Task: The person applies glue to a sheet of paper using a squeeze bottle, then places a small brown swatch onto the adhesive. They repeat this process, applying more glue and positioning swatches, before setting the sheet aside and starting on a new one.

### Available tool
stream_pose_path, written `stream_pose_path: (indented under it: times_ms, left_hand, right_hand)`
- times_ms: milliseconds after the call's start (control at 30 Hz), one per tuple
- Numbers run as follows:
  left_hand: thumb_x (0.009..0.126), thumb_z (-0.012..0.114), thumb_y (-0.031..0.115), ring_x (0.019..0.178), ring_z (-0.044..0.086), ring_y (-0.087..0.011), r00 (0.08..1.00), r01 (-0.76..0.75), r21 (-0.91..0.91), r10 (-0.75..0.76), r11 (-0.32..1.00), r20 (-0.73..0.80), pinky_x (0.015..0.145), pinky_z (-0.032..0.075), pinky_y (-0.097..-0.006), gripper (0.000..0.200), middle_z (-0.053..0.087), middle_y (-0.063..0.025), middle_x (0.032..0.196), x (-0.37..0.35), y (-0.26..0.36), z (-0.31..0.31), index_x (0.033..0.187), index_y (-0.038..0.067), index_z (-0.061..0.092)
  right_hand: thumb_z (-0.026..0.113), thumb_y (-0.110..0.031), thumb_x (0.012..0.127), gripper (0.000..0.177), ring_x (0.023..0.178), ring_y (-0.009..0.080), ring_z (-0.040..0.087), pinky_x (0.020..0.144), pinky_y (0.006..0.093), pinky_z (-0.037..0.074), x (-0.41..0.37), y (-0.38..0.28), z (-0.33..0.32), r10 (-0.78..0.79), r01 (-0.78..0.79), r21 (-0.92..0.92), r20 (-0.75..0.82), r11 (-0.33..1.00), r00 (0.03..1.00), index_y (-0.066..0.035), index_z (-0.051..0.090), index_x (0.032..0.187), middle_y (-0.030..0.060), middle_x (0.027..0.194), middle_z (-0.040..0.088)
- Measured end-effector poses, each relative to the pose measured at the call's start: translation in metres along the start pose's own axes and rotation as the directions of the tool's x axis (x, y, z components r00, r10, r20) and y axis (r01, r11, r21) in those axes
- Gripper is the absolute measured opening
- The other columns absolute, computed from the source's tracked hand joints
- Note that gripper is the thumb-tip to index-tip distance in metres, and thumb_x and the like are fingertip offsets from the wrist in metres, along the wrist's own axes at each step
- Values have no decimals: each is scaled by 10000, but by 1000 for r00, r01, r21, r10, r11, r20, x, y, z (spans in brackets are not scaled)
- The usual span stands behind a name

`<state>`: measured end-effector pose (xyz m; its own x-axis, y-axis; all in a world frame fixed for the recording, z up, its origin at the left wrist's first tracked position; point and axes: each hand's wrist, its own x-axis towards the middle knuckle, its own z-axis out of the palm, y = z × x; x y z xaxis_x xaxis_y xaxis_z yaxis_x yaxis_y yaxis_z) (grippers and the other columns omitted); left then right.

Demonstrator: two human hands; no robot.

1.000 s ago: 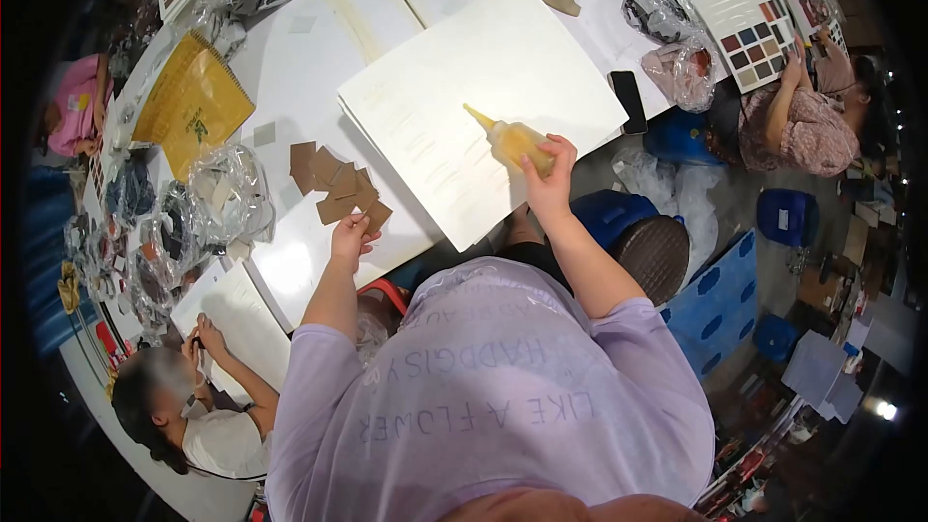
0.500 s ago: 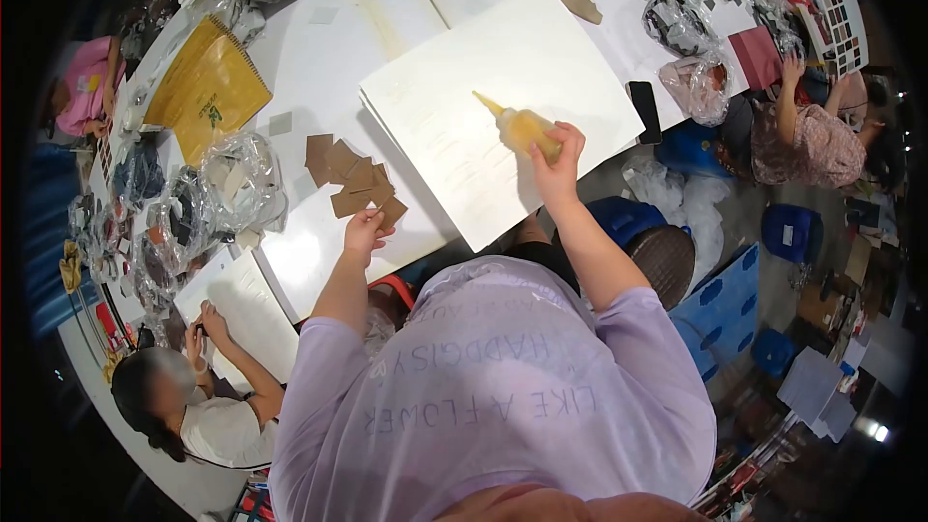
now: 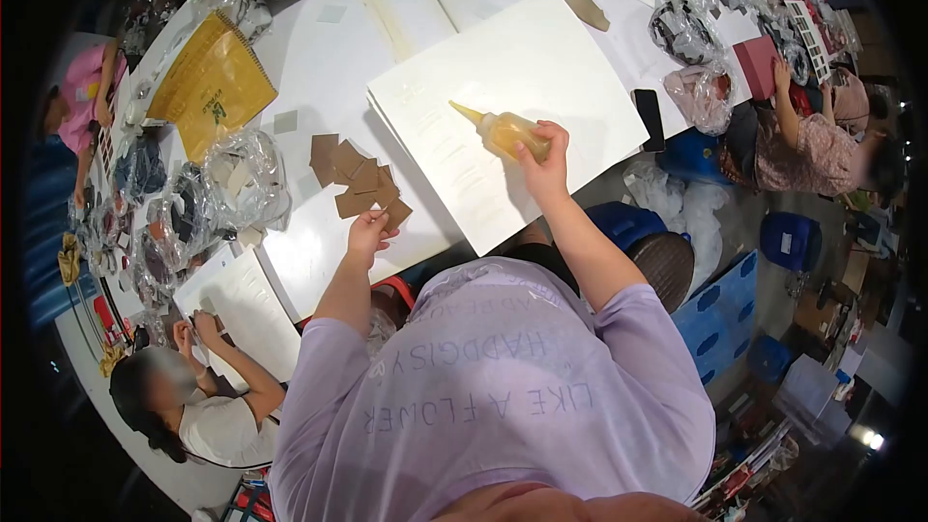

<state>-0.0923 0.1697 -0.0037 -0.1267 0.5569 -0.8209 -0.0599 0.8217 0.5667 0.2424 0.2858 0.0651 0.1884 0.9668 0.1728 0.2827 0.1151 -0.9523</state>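
My right hand (image 3: 547, 162) is wrapped round a clear squeeze bottle (image 3: 510, 134) of yellowish liquid. The bottle is tilted on its side above a stack of large white sheets (image 3: 464, 195), its pointed nozzle towards the upper left. Faint rows of marks run down the left part of the top sheet. Beside the stack, my left hand (image 3: 367, 237) has its fingers pinched together at the near edge of a loose pile of brown square swatches (image 3: 355, 174). What lies between those fingertips is too small to make out.
A yellow spiral-bound book (image 3: 215, 87) and plastic bags of swatches (image 3: 242, 179) lie to the left. A black phone (image 3: 648, 121) is by the stack's right corner. A co-worker (image 3: 208, 406) sits at lower left; another person (image 3: 807, 135) is at right.
My right hand has brought the bottle a little to the left and laid it lower, its nozzle now over the marked area. My left hand stays by the brown swatches.
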Motion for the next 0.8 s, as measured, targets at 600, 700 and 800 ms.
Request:
stream_pose_path:
  times_ms: [600,700,800]
  left_hand:
    - [901,562,222,748,673,-142,1000,5,-4,-5,1000,-4,520,462,-243,153,636,-9,888,0,1,-1,1013,118,542]
    - [901,562,219,743,673,-142,1000,17,-7,-17,1000,-17,521,462,-244,161,636,-10,890,2,-1,-1,1022,114,542]
    - [901,562,216,740,673,-144,1000,18,-15,-19,1000,-19,523,463,-247,170,635,-9,886,2,0,-1,1031,108,543]
  right_hand:
    - [660,-18,755,367,1115,322,400,963,392,354,48,-2,31,-30,25,-49,-93,998,995,-64,450,1052,167,1159,394]
    - [658,-19,760,366,1110,318,403,965,389,354,51,-1,33,-111,99,-168,-59,981,992,-65,448,1056,163,1155,395]
    - [653,-18,767,363,1106,308,408,959,390,360,46,1,35,-79,81,-108,24,991,997,-70,446,1060,157,1151,394]
